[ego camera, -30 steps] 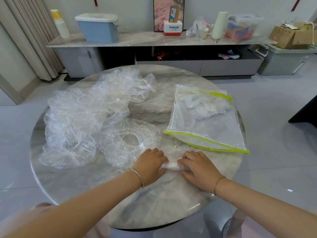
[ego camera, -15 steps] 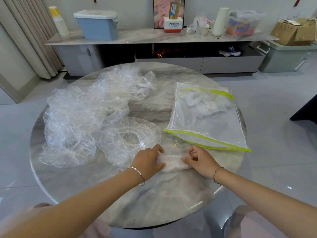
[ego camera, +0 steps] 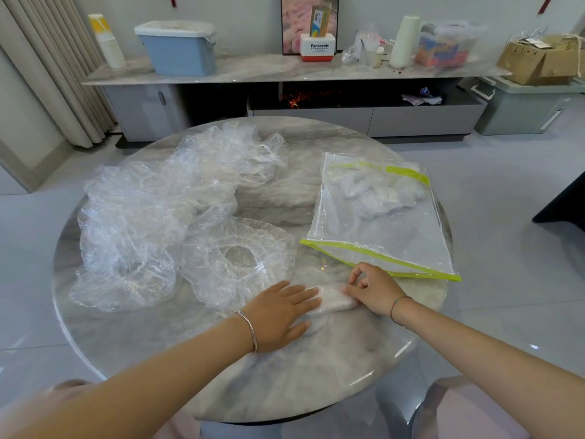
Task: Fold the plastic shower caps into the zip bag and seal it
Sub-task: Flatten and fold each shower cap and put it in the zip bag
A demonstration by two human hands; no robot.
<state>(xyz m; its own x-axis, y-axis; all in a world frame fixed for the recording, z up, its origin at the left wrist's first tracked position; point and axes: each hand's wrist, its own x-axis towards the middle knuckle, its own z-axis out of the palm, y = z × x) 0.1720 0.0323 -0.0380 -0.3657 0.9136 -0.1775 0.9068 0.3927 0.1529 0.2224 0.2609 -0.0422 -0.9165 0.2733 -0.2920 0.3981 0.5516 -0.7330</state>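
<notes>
A small folded shower cap [ego camera: 335, 301] lies on the round marble table [ego camera: 285, 381] near its front. My left hand [ego camera: 281, 313] presses flat on the cap's left end with straight fingers. At the right end my right hand [ego camera: 372, 291] pinches the cap with curled fingers. Just beyond lies the clear zip bag [ego camera: 380, 223] with green edges, its mouth facing my hands and several folded caps inside at its far end. One opened cap [ego camera: 234, 258] sits left of the hands, beside a big heap of loose caps [ego camera: 152, 213].
The table edge curves close in front of me. A long marble sideboard [ego camera: 285, 74] stands behind with a blue bin [ego camera: 179, 47], boxes and bottles. Grey storage crates [ego camera: 522, 103] sit at the far right on the tiled floor.
My left hand has flattened from a curled grip and now presses on the folded cap. My right hand shifted a little right and pinches the cap's end.
</notes>
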